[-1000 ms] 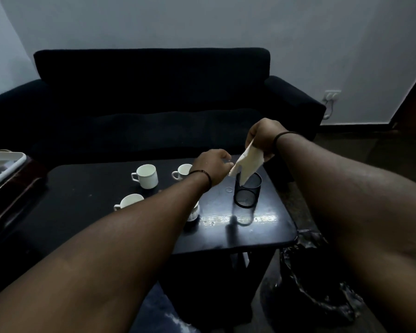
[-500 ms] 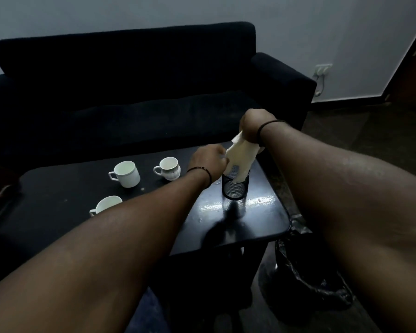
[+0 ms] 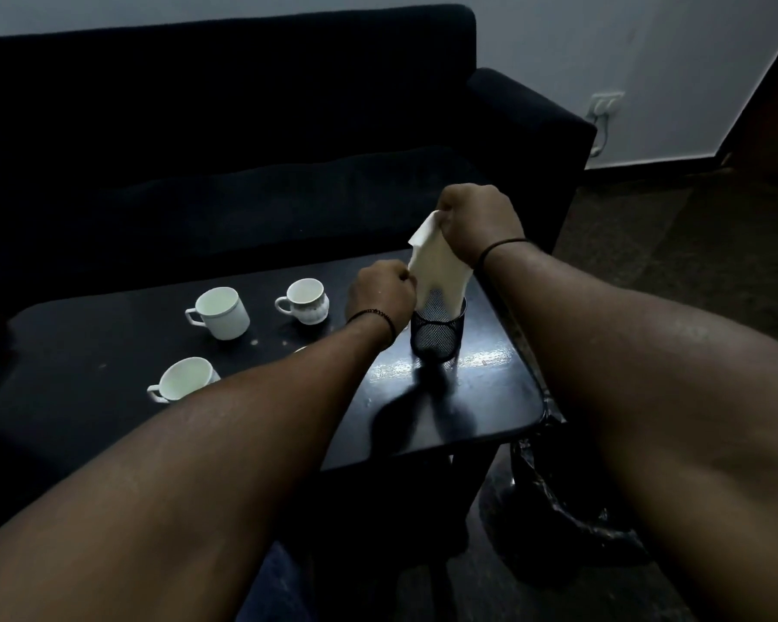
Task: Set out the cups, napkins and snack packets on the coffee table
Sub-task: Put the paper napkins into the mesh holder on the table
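Note:
A pale napkin [image 3: 436, 267] hangs from my right hand [image 3: 479, 224], its lower end inside a black mesh holder [image 3: 436, 336] near the right end of the dark coffee table [image 3: 481, 397]. My left hand [image 3: 380, 298] is closed beside the holder's rim, touching the napkin's left edge. Three white cups stand on the table: one at the back left [image 3: 220, 312], a ribbed one [image 3: 307, 301] in the middle, and one nearer me [image 3: 183, 379], partly covered by my left forearm. A fourth white rim just shows under that forearm.
A black sofa [image 3: 243, 141] runs along the far side of the table. A bin lined with a black bag [image 3: 571, 509] sits on the floor at the table's right corner. A wall socket [image 3: 605, 103] is on the right wall.
The napkin has gone down from above the holder into it, held by my right hand. My left hand moved right to the holder's rim. The camera tilted down and shifted.

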